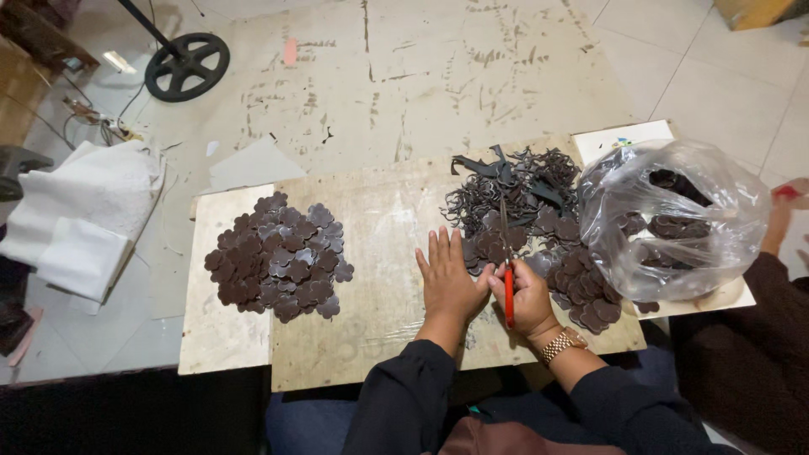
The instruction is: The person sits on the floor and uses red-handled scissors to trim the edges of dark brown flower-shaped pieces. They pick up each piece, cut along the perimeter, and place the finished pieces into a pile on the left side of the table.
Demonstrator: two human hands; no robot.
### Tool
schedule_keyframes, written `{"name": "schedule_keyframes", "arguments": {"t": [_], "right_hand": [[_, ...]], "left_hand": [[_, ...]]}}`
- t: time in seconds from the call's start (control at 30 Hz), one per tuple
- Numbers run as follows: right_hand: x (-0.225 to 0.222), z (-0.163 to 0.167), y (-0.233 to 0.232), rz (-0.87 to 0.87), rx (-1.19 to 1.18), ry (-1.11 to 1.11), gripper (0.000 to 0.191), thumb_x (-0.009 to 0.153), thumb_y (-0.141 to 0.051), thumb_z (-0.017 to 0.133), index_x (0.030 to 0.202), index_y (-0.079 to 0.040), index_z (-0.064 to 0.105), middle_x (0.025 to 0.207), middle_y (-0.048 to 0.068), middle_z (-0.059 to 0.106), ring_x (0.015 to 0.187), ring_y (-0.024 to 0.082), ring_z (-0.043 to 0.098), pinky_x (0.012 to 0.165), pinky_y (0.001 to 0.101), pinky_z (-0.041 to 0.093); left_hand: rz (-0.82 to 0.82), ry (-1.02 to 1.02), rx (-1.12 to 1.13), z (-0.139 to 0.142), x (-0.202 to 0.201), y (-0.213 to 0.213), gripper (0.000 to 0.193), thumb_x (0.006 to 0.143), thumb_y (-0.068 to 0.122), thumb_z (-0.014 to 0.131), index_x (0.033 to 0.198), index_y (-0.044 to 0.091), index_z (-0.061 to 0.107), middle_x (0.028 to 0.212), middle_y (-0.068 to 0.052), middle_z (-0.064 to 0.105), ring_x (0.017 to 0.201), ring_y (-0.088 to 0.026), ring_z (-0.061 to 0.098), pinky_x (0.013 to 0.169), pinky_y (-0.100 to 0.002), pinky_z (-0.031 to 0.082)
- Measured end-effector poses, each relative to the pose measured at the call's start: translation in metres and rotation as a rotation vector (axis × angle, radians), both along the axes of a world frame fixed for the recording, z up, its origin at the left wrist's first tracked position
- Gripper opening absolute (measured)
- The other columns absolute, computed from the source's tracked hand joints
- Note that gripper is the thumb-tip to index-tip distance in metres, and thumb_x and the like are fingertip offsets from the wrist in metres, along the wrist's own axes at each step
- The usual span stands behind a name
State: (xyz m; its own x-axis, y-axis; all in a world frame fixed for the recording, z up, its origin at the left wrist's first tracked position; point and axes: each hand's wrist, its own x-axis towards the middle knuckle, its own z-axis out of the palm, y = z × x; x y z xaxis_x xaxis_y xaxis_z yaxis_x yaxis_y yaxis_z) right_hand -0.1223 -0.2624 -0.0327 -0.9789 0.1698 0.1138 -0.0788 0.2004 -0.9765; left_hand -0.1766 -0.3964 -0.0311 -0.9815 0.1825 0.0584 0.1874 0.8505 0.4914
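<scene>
My left hand (447,278) lies flat, fingers spread, on the wooden board (379,253), its fingertips at the edge of a heap of dark brown flower-shaped pieces (573,286). My right hand (529,297) grips red-handled scissors (507,286), whose blades point away from me into that heap. Tangled dark offcut strips (514,181) lie at the heap's far side. A second pile of the same brown flower shapes (278,257) sits on the board's left part, apart from both hands.
A clear plastic bag (674,219) holding more brown pieces stands at the board's right end. Another person's hand and dark sleeve (779,244) are at the far right. White cloth (84,211) and a black wheel-shaped stand base (187,66) are on the floor to the left.
</scene>
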Motion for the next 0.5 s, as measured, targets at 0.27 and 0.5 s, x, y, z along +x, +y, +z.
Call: {"name": "schedule_keyframes", "arguments": {"t": [0.27,0.5], "right_hand": [[-0.011,-0.001,-0.011,0.061,-0.010,0.147,0.017,0.098,-0.010,0.070,0.105,-0.002,0.056,0.091,0.001,0.063,0.081,0.005,0.058,0.073,0.0222,0.051],[-0.004,-0.006,-0.001,-0.012,-0.203,0.000,0.016,0.098,-0.016,0.067,0.101,-0.007,0.055,0.074,-0.002,0.059,0.056,0.005,0.054,0.050,0.0218,0.044]], "left_hand": [[0.007,0.067,0.033,-0.009,0.001,-0.009,0.094,0.085,0.051,0.068,0.155,0.000,0.031,0.164,-0.022,0.028,0.155,-0.038,0.015,0.122,-0.059,0.003],[0.015,0.039,0.063,-0.013,0.006,0.000,0.100,0.081,0.052,0.070,0.155,0.000,0.029,0.162,-0.022,0.029,0.154,-0.038,0.016,0.122,-0.059,0.003]]}}
